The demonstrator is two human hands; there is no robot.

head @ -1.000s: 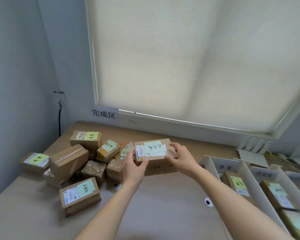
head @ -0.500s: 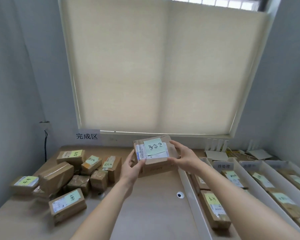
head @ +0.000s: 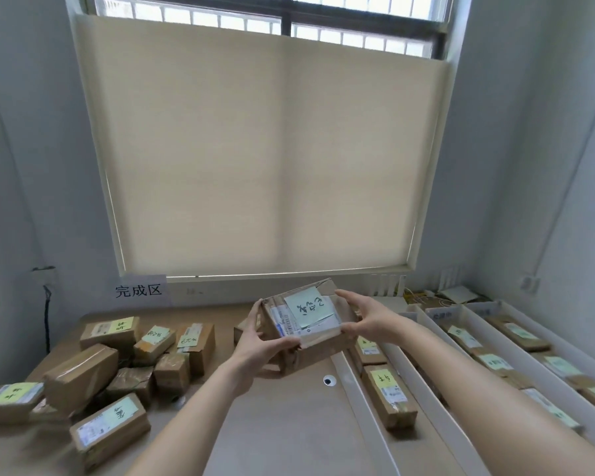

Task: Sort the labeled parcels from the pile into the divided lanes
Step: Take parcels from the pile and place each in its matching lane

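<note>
Box held up in both hands, above worktop [head: 289, 424].
Pile [head: 110, 369] left of fingers; left hand [head: 258, 341] and right hand [head: 368, 321] fingers curled around box [head: 303, 324] sides, green note [head: 308, 305] facing up; lanes [head: 437, 372] right of fingers, parcels inside.

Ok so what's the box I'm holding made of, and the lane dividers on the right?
The held box looks like brown corrugated cardboard, matte, with glossy clear tape along its near edge and a pale green paper note on top. The lane dividers look like smooth white board, perhaps foam board or plastic; the picture cannot settle which.
</note>
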